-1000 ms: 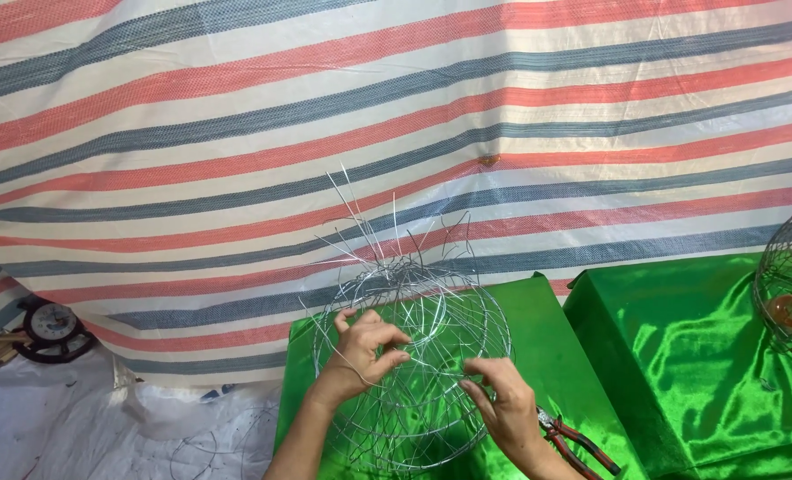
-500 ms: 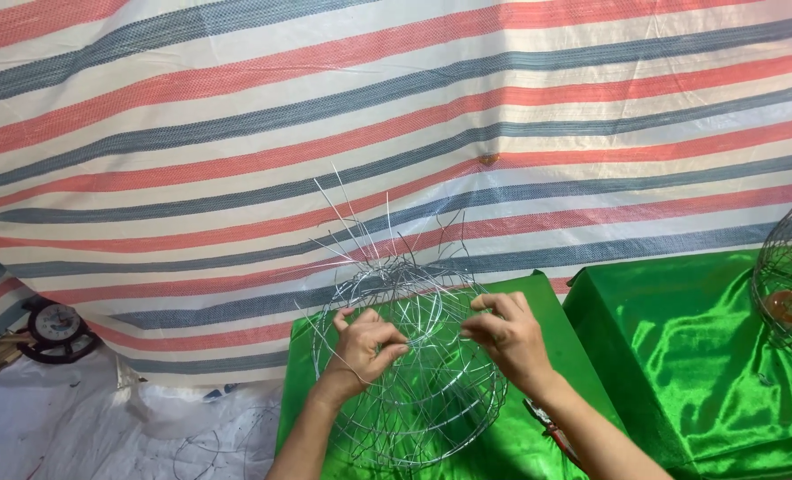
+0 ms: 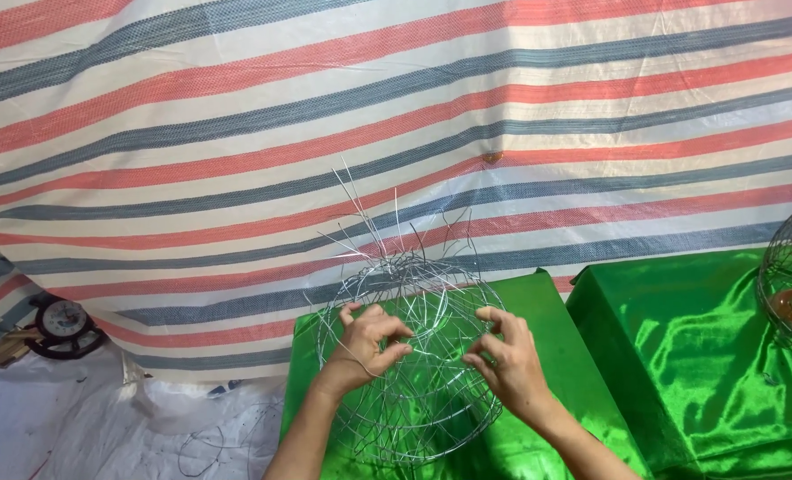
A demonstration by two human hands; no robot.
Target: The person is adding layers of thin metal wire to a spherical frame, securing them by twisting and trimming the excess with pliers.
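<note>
Both hands now pinching round silver wire-mesh frame [image 3: 411,356] wires: left hand [image 3: 365,347] unmoved, right hand [image 3: 509,360] risen from frame's lower edge.

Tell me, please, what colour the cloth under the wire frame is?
The cloth is shiny bright green, seen in the head view.

Single head view, looking forward and slightly down, close over green-draped table [image 3: 538,302], facing striped tarp [image 3: 396,116] backdrop just behind.
</note>
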